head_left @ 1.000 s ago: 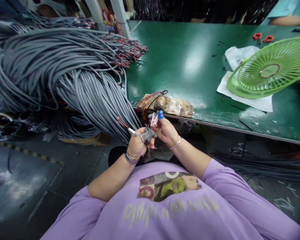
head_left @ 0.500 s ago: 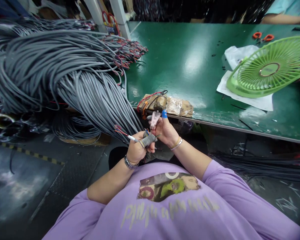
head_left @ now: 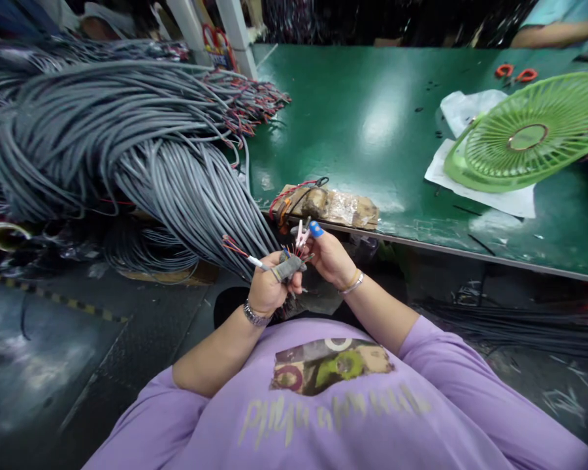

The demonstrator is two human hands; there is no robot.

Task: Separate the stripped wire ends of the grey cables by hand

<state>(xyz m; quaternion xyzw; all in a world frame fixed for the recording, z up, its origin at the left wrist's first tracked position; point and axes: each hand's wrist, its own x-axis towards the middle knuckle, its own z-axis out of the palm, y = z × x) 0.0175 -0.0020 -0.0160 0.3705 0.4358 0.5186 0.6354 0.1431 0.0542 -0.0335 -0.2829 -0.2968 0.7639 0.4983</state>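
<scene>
My left hand (head_left: pixel 266 287) is closed around a grey cable (head_left: pixel 263 266) with a white sleeve; its thin red and dark wires (head_left: pixel 235 246) stick out to the left. A worn grey cover (head_left: pixel 288 267) wraps the thumb. Fine coloured wires (head_left: pixel 294 251) fan out above that thumb, partly hidden. Close beside it, my right hand (head_left: pixel 332 260) has a blue finger cot (head_left: pixel 316 228) on the thumb. Its fingers are closed at a small pale pink forked piece (head_left: pixel 301 235), which touches the fine wires. The grip itself is partly hidden.
A large heap of grey cables (head_left: pixel 176 163) lies at the left. On the green table (head_left: pixel 347 117) are a taped cardboard block (head_left: pixel 340 205) at the front edge, a green fan (head_left: pixel 529 137) and orange-handled scissors (head_left: pixel 514 73). Another person's arm (head_left: pixel 558 34) shows far right.
The right thumb has moved slightly left and down. The pale pink piece shows as a spread fork now, where it was blurred. The left thumb and cable have shifted a little left.
</scene>
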